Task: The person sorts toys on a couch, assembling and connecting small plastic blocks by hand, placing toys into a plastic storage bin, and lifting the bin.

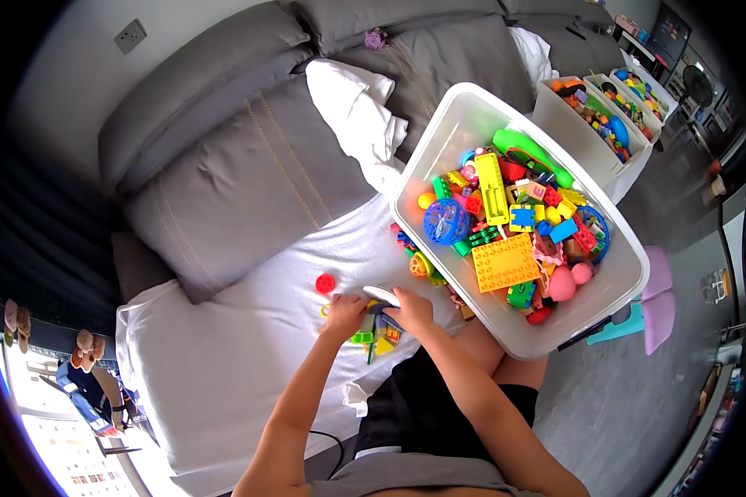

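Observation:
My left hand [346, 316] and my right hand [412, 313] are close together over the white sheet, fingers curled around a small object with a white rounded top [381, 295] and a dark part beneath. Its kind is not clear. Just below it lie toy blocks: a green piece [362, 337], a yellow block [385, 345] and a few others. A red round toy [325, 284] lies on the sheet beyond my left hand. Beside my right arm, a large clear plastic bin [417, 166] holds many colourful toys, among them an orange building plate [506, 263] and a blue lattice ball [446, 222].
More toys, including an orange-and-green one [420, 265], lie against the bin's left side. Grey cushions [249, 190] line the sofa back, with a white cloth [352, 116] over them. White boxes of toys [584, 137] stand at the far right. A purple-and-teal stool [656, 302] is beside the bin.

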